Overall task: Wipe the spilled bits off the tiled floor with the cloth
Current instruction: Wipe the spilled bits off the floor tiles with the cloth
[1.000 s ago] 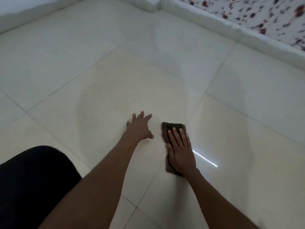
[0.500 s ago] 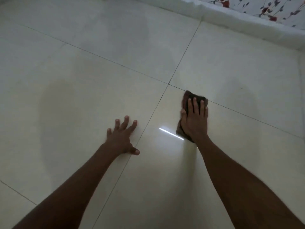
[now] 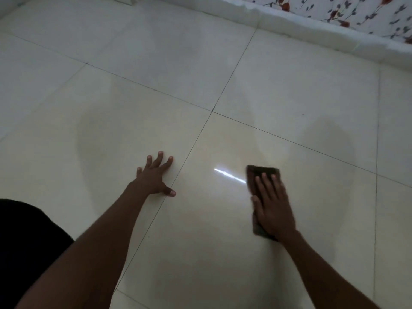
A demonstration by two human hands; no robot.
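Tiled floor [image 3: 289, 90]: large glossy cream tiles, thin dark grout lines crossing near centre frame. Faint darker patches on the tiles at left and right of centre. One short bright streak of reflected light [image 3: 229, 176] lies on the tile between the two hands.

White raised border [image 3: 312, 32] runs along the far edge of the floor; floral-patterned surface [image 3: 361, 10], red and dark sprigs on white, behind it at top right.

Dark garment [image 3: 24, 248] at lower left corner, partly cut off by the frame.

Left hand [image 3: 153, 178]: palm down on the floor, fingers straight and spread, thumb out to the side near a grout line. Holds nothing.

Right hand [image 3: 270, 206]: lies flat on the cloth [image 3: 262, 171], fingers extended and close together, pressing it to the tile. Not clenched.

Cloth: dark, folded, on the tile right of the light streak; far edge shows beyond the fingertips, near corner at the wrist.

Spilled bits: cannot be made out.
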